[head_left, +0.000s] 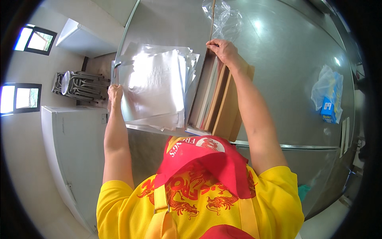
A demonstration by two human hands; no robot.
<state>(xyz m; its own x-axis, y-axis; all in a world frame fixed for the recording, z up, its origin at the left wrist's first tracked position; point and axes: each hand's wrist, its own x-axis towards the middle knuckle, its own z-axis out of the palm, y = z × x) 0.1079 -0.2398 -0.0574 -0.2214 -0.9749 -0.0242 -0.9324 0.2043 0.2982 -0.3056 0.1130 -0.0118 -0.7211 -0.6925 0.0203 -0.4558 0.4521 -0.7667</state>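
Observation:
A loose stack of shiny foil sheets point(153, 85) lies on the steel table, its edges fanned out unevenly. My left hand point(115, 94) is closed at the left edge of the stack, gripping the foil there. Right of the stack stands a long, open brown cardboard box point(227, 104) with long pale pieces inside that I cannot make out. At the box's far end, my right hand point(224, 51) pinches a thin brown strip point(212, 20) that runs away from me across the table. Its fingertips partly hide what they hold.
Clear crumpled plastic wrap point(227, 20) lies beyond my right hand. A blue box in a plastic bag point(329, 97) sits on the right of the steel table point(286, 99). Stacked metal stools point(81, 85) and a white cabinet point(79, 147) stand left.

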